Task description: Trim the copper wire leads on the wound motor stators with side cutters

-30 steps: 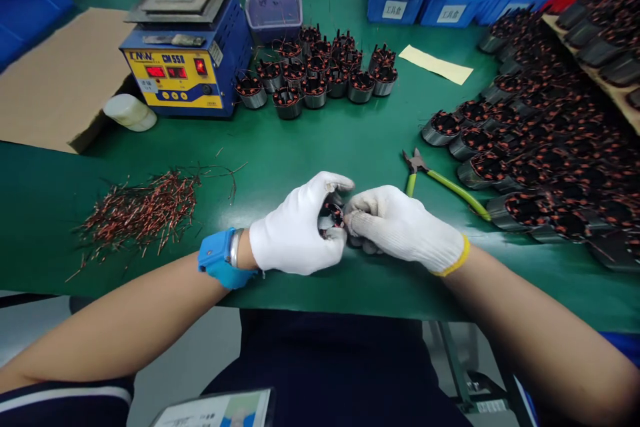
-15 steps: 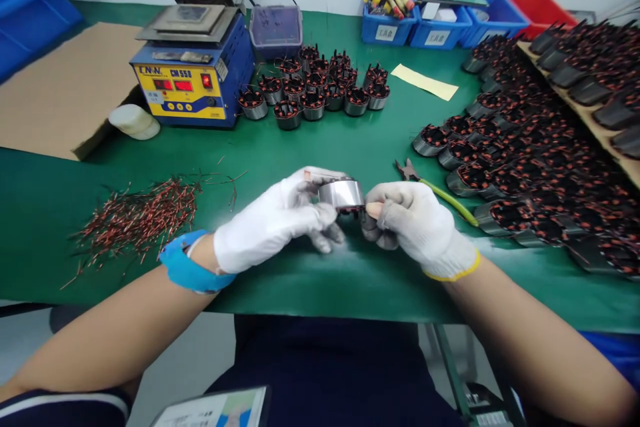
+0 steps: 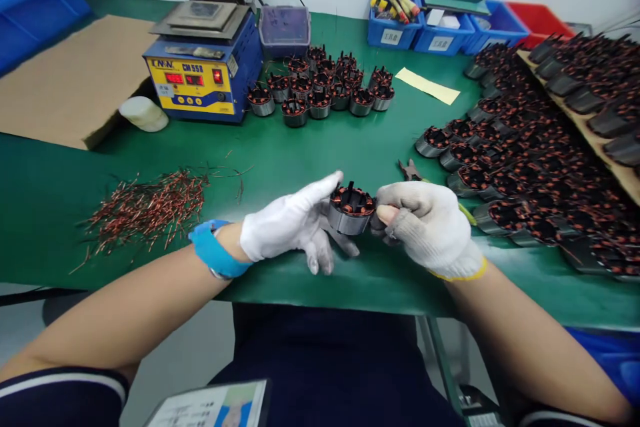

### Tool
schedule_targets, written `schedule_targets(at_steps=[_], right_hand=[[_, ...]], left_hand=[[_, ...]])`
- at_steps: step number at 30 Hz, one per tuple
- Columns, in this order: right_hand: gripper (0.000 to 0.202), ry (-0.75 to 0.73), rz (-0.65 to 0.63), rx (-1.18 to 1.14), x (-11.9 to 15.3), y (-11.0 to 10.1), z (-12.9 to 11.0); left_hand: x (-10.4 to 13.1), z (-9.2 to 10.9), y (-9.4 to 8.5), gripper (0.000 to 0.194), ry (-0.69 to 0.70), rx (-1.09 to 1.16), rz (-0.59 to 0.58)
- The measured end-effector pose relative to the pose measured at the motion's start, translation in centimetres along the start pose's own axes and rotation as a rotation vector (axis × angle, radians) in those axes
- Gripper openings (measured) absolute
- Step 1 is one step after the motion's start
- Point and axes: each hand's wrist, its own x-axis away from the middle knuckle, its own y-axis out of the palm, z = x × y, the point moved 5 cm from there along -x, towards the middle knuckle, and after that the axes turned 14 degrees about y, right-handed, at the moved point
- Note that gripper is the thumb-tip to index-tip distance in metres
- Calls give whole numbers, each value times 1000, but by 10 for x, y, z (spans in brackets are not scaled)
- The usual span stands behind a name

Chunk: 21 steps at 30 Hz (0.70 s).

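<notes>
1. Two gloved hands, one part: your left hand [image 3: 280, 223] and right hand [image 3: 425, 223] flank a single stator [image 3: 350, 221] over the front part of the desk [image 3: 280, 147].
2. Stator position: roughly level, copper windings and dark prongs upward, steel wall toward you. It appears raised off the surface.
3. Right grip: thumb and fingers together, clamped on the stator's right side. Thumb tip shows bare. Whether a wire end is also pinched there, you cannot tell from this view.
4. Left grip: thumb and fingers apart, palm turned to the stator; thumb by the upper left rim, other fingers spread behind and below. Load carried on this side: cannot tell.
5. Risk, drop: the pinch is one-sided, so a smooth wall and slick glove could let the part twist or slip if your left fingers give no support.
6. Risk, snag: prongs or wire ends could catch the glove knit and bend or pull a winding.
7. Risk, knock: pliers [image 3: 411, 171] lie just beyond your right hand, partly hidden; a wide sweep could push them into the stator rows [image 3: 505, 217].
8. Risk, debris: strands from the wire clippings [image 3: 150, 210] could cling to your left glove and lodge among the coils.
</notes>
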Motion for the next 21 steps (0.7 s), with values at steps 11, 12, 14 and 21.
schedule_targets(at_steps=[11, 12, 14, 21], right_hand=[[25, 317, -184, -379, -8, 6, 23], [24, 299, -196, -365, -6, 5, 21], [24, 251, -192, -271, -3, 2, 16], [22, 135, -108, -99, -1, 9, 9]], left_hand=[[30, 51, 23, 28, 836, -722, 97], [34, 55, 27, 23, 962, -798, 84], [37, 59, 23, 23, 1059, -862, 209], [2, 16, 5, 45, 348, -676, 171]])
